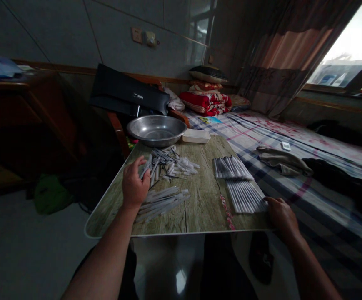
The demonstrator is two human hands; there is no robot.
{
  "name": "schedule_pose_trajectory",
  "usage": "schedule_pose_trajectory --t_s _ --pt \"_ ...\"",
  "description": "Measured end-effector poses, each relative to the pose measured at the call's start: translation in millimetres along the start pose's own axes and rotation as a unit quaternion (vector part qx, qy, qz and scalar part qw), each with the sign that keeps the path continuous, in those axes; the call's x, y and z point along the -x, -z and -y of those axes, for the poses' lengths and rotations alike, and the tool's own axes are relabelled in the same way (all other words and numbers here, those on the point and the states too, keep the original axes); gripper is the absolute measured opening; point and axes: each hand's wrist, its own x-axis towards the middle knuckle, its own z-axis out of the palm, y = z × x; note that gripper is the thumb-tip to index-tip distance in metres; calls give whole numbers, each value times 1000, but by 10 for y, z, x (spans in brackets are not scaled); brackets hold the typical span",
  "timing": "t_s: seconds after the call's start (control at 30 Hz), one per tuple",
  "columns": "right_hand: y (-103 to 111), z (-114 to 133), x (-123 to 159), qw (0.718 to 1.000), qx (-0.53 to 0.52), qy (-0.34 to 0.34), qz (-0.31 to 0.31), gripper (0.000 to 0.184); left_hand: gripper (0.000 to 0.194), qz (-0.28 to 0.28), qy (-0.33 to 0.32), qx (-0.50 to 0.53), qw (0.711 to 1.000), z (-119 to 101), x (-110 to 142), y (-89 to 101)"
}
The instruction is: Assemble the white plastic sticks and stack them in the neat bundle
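My left hand reaches into a loose heap of white pen parts on the wood-patterned table, its fingers curled round a few pieces. Just below that hand lies a row of white pen barrels. My right hand rests at the table's right front corner, fingers curled down beside a neat row of assembled white pens. A second neat row of pens lies just behind the first.
A steel basin and a white plastic tray stand at the table's far edge. A bed with a checked sheet, folded blankets and dark clothes runs along the right. A dark chair is behind the basin.
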Motion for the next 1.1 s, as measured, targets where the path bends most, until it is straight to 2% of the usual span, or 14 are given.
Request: schedule_pose_trajectory --t_s 0.4,0.53,0.63,0.73,0.8,0.83,0.9,1.0,1.1 --pt "-20 61 7 1000 -13 -4 5 43 42 -21 27 14 999 44 -28 34" --pt "35 91 62 999 -20 -2 -45 41 41 -27 39 14 999 76 -39 54" --pt "166 218 89 991 -41 3 -131 40 40 -25 41 11 999 96 -38 62" --pt "333 563 85 975 -106 44 -190 34 38 -27 48 10 998 115 -32 54" --pt "426 937 85 963 -177 112 -170 29 37 -30 54 13 998 136 -28 43" --pt "460 1159 91 955 -209 144 -150 27 36 -32 56 15 998 148 -27 36" --pt "494 1633 112 939 -248 230 -66 25 33 -34 56 11 998 176 -29 24" --pt "455 2304 130 899 -250 355 55 21 29 -28 39 -10 999 210 -39 17" --pt "337 2803 76 866 -232 430 106 20 28 -17 25 -29 999 230 -47 19"
